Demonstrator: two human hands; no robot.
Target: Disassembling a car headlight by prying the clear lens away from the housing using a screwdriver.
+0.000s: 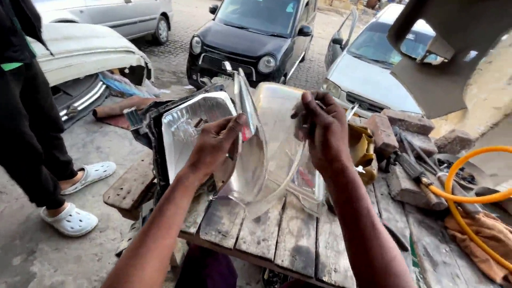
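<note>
A car headlight housing (186, 125) with a shiny chrome reflector stands on edge on a worn wooden bench (277, 234). My left hand (216, 144) grips the edge of its clear plastic lens (274, 138), which is partly separated from the housing and tilted toward me. My right hand (322, 130) holds the lens's far right edge from behind, fingers wrapped over it. A thin tool seems to stick out past my right hand, but I cannot make it out.
A person in black trousers and white clogs (72, 218) stands at the left. Bricks (408, 122), hand tools (413, 168), an orange hose (464, 197) and a brown rag (482, 234) lie at the right. A black car (250, 37), a silver car (368, 64) and a loose bumper (85, 50) stand behind.
</note>
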